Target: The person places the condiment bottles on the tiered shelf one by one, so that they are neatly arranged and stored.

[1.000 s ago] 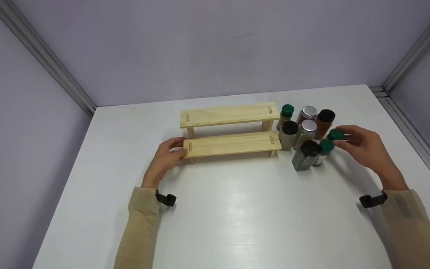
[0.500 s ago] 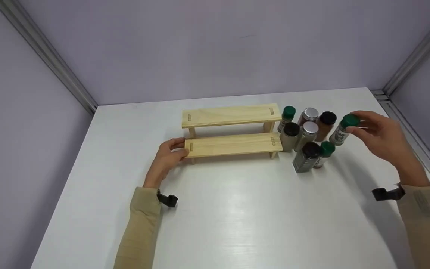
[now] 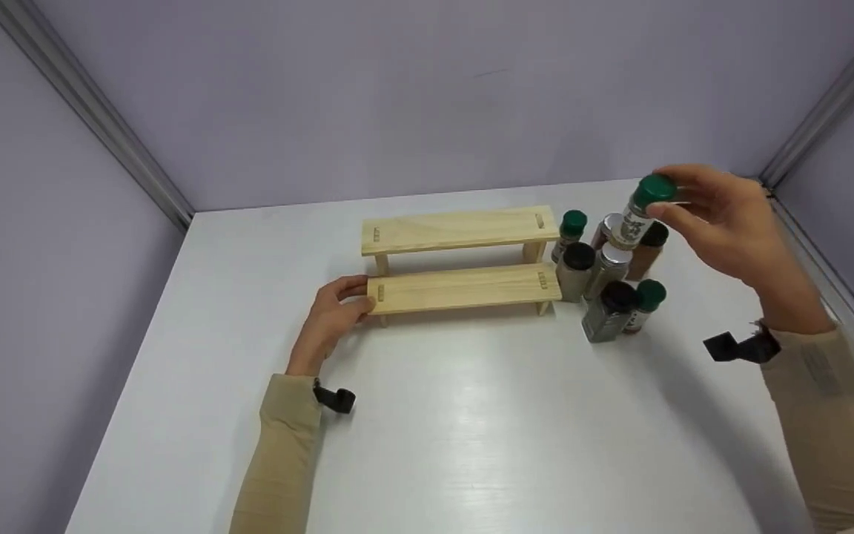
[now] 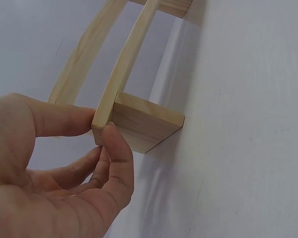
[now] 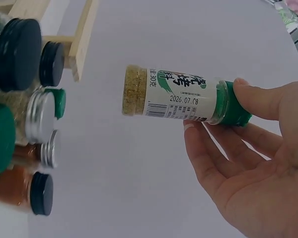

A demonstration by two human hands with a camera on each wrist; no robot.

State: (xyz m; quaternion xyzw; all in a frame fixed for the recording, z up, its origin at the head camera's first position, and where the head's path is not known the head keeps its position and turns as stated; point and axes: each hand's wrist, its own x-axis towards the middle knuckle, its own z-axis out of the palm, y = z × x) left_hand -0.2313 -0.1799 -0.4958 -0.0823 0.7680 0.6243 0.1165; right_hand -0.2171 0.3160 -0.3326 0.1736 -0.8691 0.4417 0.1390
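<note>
The green-capped glass spice jar (image 3: pixel 638 208) hangs by its cap from the right hand (image 3: pixel 723 222) above the counter's far-right jar cluster (image 3: pixel 608 278), while the left hand (image 3: pixel 334 315) pinches the two-tier pale wooden rack (image 3: pixel 460 259) lying to the jar's left.

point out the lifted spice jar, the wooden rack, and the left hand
spice jar (image 5: pixel 176 99): right wrist view, on its label.
wooden rack (image 3: pixel 460 288): head view, on the lower shelf's top.
left hand (image 3: pixel 327 319): head view, on the back of the hand.
</note>
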